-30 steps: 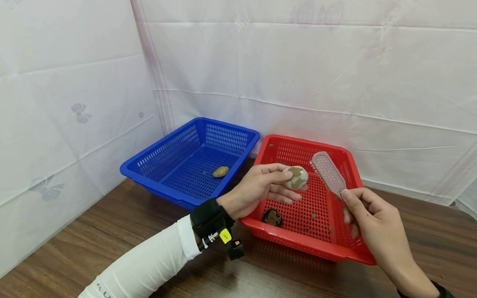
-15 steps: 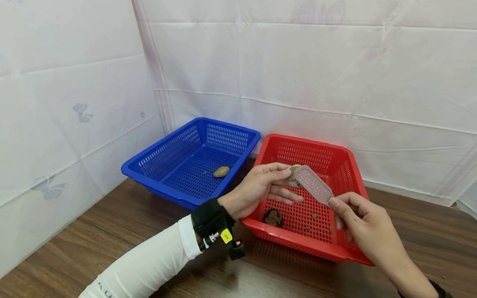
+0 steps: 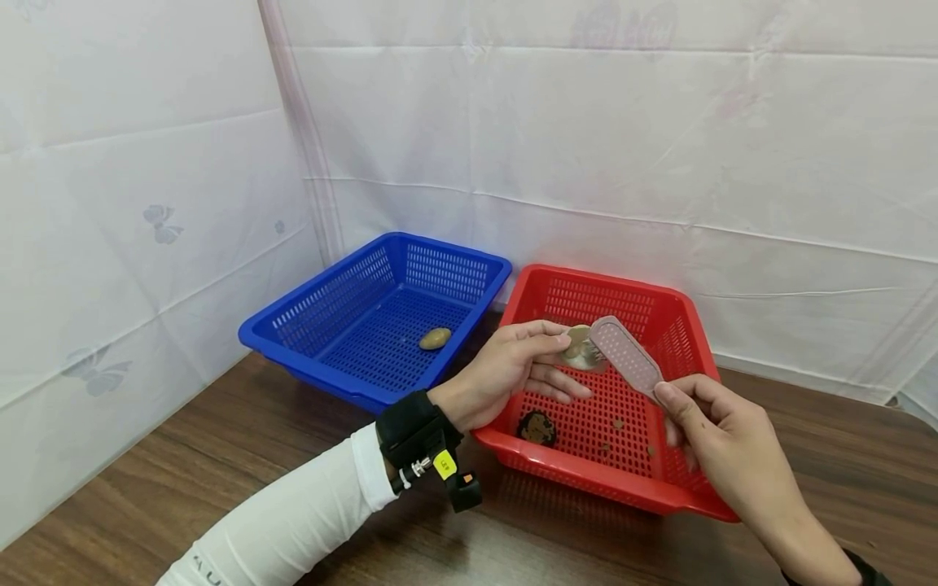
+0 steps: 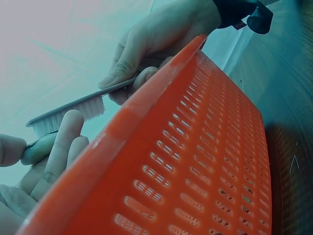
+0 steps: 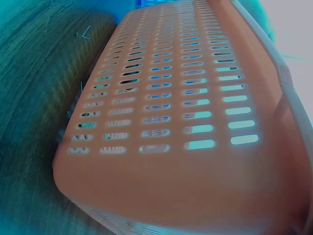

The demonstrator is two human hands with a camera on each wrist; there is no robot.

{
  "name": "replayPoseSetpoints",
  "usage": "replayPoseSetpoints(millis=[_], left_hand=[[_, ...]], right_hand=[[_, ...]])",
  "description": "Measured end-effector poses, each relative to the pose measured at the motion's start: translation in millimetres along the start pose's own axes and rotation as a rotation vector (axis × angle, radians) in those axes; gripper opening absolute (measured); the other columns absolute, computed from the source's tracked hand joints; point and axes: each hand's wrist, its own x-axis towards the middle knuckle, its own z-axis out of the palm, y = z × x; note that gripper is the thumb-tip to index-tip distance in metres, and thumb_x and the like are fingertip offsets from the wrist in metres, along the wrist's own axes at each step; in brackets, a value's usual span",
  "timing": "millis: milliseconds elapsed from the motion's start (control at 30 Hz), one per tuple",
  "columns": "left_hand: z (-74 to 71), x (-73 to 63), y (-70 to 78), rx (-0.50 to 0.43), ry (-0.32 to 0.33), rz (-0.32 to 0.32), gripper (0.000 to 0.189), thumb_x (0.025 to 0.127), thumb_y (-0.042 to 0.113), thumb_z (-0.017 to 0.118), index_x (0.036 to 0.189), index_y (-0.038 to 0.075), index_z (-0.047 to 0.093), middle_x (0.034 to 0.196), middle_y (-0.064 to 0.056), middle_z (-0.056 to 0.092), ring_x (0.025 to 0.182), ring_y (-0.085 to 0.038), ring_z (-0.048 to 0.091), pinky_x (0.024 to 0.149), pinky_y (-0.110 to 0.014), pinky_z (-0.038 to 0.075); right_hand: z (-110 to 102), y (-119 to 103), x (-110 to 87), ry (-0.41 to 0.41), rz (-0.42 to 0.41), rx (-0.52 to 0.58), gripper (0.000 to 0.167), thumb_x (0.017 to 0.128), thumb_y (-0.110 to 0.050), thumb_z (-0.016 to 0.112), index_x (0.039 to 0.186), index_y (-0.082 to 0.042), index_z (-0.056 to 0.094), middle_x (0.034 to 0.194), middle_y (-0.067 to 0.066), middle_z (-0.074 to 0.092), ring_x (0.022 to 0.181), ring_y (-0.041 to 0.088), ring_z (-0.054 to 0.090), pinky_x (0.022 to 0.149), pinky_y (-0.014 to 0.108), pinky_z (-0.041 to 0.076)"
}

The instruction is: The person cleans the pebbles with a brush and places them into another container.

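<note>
Over the red basket (image 3: 586, 480), my left hand (image 3: 516, 366) pinches a pale greenish egg (image 3: 579, 352) with brown patches between thumb and fingers. The other fingers of that hand are stretched out below it. My right hand (image 3: 733, 439) grips the handle of a pinkish-grey brush (image 3: 628, 356), its head slanting down to the right. In the left wrist view the white bristles (image 4: 90, 108) point down and meet the top of the egg (image 4: 40, 148). The right wrist view shows only the basket's wall, not the hand.
A dark, crusted round lump (image 3: 537, 426) and several brown crumbs (image 3: 618, 424) lie in the red basket. To its left stands a blue basket (image 3: 308, 358) holding one yellowish-brown egg (image 3: 436, 338). Both stand on a wooden table (image 3: 234, 456) before a white curtain (image 3: 572, 146).
The brush has come from beside the egg onto it, covered much of it half a second ago, and has since drawn slightly back right and up. The left hand stays nearly still.
</note>
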Motion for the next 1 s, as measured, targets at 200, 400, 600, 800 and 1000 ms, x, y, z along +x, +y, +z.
replayPoseSetpoints(millis=[200, 400, 600, 800, 1000], left_hand=[[-0.6, -0.4, -0.6, -0.004, 0.002, 0.000, 0.025, 0.112, 0.018, 0.055, 0.126, 0.000, 0.065, 0.116, -0.024, 0.075, 0.091, -0.024, 0.079, 0.085, -0.041, 0.064], [-0.7, -0.3, -1.2, -0.033, 0.001, 0.001, 0.031, 0.113, 0.019, 0.053, 0.134, -0.001, 0.064, 0.122, -0.025, 0.073, 0.098, -0.029, 0.078, 0.087, -0.042, 0.064], [-1.2, -0.7, -0.1, -0.006, -0.027, 0.004, 0.040, 0.114, 0.021, 0.051, 0.151, 0.005, 0.058, 0.128, -0.018, 0.073, 0.101, -0.031, 0.077, 0.088, -0.042, 0.064], [-2.0, -0.6, 0.5, 0.003, -0.017, -0.015, 0.041, 0.114, 0.021, 0.050, 0.153, 0.008, 0.055, 0.126, -0.018, 0.073, 0.092, -0.023, 0.079, 0.086, -0.039, 0.064], [-1.5, -0.3, 0.5, -0.018, -0.009, -0.019, 0.040, 0.113, 0.017, 0.051, 0.151, 0.008, 0.058, 0.124, -0.019, 0.073, 0.085, -0.019, 0.079, 0.082, -0.036, 0.064]], right_hand=[[-0.1, 0.2, 0.5, 0.020, 0.016, 0.006, 0.024, 0.108, -0.033, 0.066, 0.099, -0.010, 0.068, 0.069, 0.004, 0.060, 0.052, 0.021, 0.054, 0.043, 0.031, 0.043], [0.2, 2.1, -2.7, 0.009, -0.021, 0.054, 0.019, 0.109, -0.028, 0.065, 0.101, -0.011, 0.068, 0.070, 0.005, 0.059, 0.052, 0.021, 0.053, 0.043, 0.031, 0.043], [3.7, 1.6, -5.0, -0.080, -0.145, 0.020, 0.007, 0.107, -0.017, 0.067, 0.101, -0.013, 0.070, 0.068, 0.000, 0.061, 0.049, 0.018, 0.051, 0.041, 0.029, 0.043], [2.8, 0.1, -2.9, -0.039, -0.108, -0.012, 0.013, 0.107, -0.022, 0.067, 0.100, -0.012, 0.070, 0.068, 0.000, 0.059, 0.052, 0.018, 0.053, 0.044, 0.028, 0.045], [1.0, -0.2, -1.2, -0.021, -0.032, -0.010, 0.021, 0.108, -0.029, 0.066, 0.100, -0.010, 0.069, 0.070, 0.003, 0.060, 0.052, 0.020, 0.054, 0.044, 0.030, 0.045]])
